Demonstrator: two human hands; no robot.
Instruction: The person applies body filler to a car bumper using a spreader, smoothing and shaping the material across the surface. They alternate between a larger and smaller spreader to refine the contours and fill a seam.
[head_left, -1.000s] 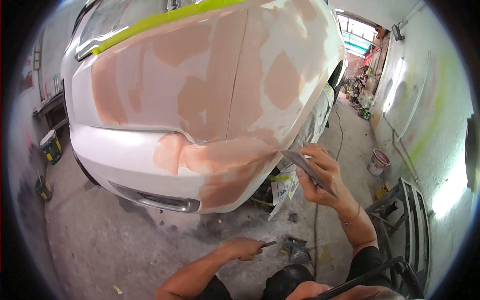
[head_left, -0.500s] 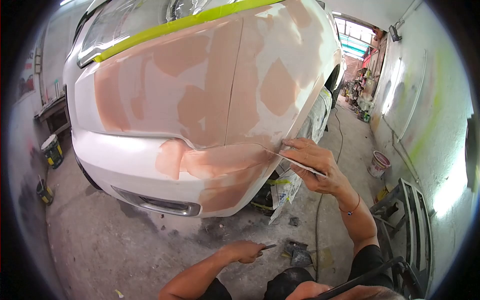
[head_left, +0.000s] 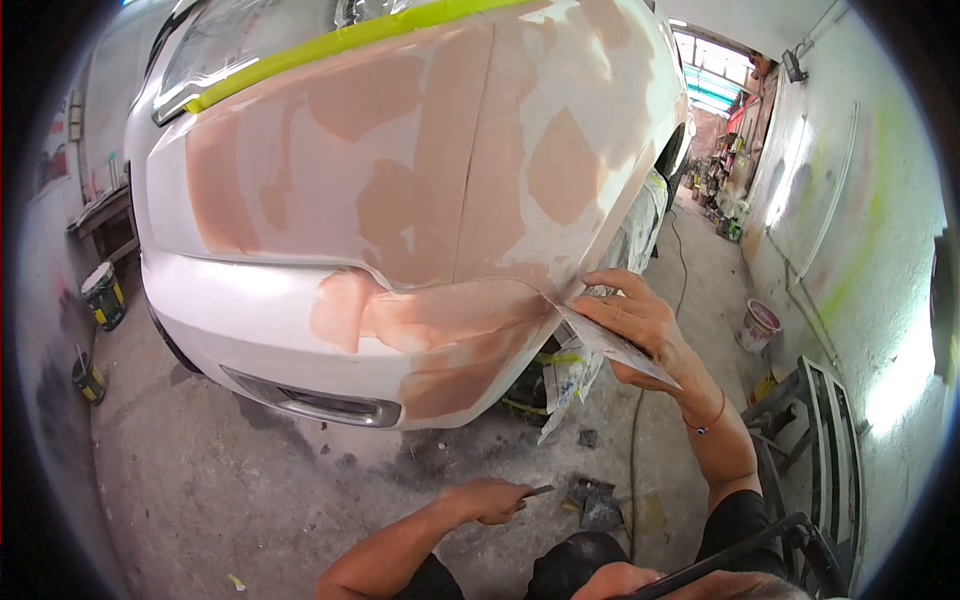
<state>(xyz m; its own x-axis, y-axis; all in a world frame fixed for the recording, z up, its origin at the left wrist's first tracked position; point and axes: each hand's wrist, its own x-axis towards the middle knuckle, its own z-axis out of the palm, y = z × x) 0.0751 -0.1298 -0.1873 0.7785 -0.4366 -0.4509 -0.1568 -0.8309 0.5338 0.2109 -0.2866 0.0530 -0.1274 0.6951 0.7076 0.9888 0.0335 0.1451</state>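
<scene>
Touching bumper [head_left: 250, 320] corner edge, spreader [head_left: 612, 347] in right hand [head_left: 640, 322]; aisle [head_left: 703, 262] beyond

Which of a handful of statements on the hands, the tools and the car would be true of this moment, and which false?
1. The right hand presses a spreader to the corner of the car. True.
2. The left hand is empty. False: its grip is closed on a small tool, low over the floor.
3. A strip of yellow-green tape runs under the headlight. True.
4. The filler patches are blue. False: they are pinkish tan on white paint.
5. A bucket stands by the right-hand wall. True.
</scene>
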